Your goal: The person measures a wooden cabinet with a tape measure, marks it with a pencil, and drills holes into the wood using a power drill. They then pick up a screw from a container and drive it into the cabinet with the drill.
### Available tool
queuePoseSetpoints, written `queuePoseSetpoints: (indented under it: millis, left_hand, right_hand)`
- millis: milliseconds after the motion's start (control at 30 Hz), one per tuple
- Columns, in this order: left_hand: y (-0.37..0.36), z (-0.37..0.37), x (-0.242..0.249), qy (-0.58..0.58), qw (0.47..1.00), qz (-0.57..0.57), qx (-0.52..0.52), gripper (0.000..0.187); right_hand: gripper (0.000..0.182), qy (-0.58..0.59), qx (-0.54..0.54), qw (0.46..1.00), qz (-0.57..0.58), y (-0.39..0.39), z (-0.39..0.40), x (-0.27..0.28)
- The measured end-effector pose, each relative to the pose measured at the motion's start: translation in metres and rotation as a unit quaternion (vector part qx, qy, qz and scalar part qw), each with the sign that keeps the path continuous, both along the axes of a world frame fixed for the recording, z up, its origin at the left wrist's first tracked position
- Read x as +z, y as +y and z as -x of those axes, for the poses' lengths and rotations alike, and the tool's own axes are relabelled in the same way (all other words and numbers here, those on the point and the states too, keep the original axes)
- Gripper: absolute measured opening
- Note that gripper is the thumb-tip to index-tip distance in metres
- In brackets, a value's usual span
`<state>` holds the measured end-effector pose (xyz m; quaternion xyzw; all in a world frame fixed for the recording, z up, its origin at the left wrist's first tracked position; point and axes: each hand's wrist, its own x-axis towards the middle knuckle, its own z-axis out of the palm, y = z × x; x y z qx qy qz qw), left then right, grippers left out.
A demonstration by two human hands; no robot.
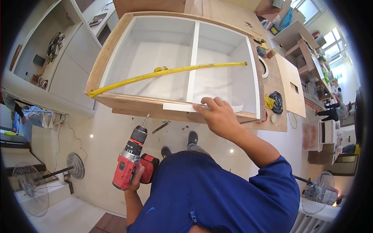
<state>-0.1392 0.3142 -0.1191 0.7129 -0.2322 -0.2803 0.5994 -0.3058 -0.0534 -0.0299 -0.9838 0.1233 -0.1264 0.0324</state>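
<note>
Pressing the white strip (pixel 176 107) along the cabinet (pixel 93 77) required even fingertip pressure; my right hand (pixel 219 118) lay half-open on it, my left hand (pixel 136 179) closed around the cordless drill (pixel 130 161).

Looks forward and down from the head, close above the blue shirt (pixel 217 190), facing the white-lined cabinet (pixel 163 50) in wide, rounded view.

- I logged a blue short-sleeved shirt (pixel 229 190).
- I noted a small, pale swoosh-like mark (pixel 150 209) on it.
- My camera feed showed a light-blue zipper pull (pixel 193 216) at the neckline.
- I recorded greyish trousers (pixel 199 148) and dark shoes (pixel 192 138).
</note>
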Motion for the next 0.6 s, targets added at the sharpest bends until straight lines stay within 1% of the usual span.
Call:
queuePoseSetpoints:
  millis: [33,133,333,467,533,567,600]
  left_hand:
    - [0.001,0.001,-0.001,0.000,1.000,-0.006,0.004,0.041]
    - [0.001,-0.001,0.002,0.011,1.000,-0.012,0.003,0.041]
    - [0.003,-0.007,-0.003,0.045,0.999,-0.017,-0.014,0.045]
    - [-0.003,-0.011,-0.003,0.053,0.998,-0.002,-0.028,0.045]
    - [-0.008,-0.011,0.008,0.056,0.998,0.004,-0.020,0.016]
    - [-0.011,-0.010,0.013,0.058,0.998,0.006,-0.016,0.008]
    - [-0.010,-0.010,0.013,0.054,0.998,0.006,-0.016,0.008]
  right_hand:
    - [0.045,0.000,-0.003,1.000,0.005,0.000,-0.001,0.000]
    - [0.042,-0.007,-0.016,0.999,-0.033,0.004,-0.006,-0.001]
    - [0.035,-0.056,-0.016,0.998,-0.002,0.011,-0.015,-0.011]
    - [0.042,-0.063,-0.026,0.998,0.004,0.010,-0.021,-0.022]
    - [0.047,-0.054,-0.034,0.998,-0.001,0.015,-0.022,-0.016]
    - [0.045,-0.059,-0.035,0.998,0.004,0.017,-0.023,-0.013]
    - [0.044,-0.064,-0.036,0.997,0.009,0.019,-0.024,-0.011]
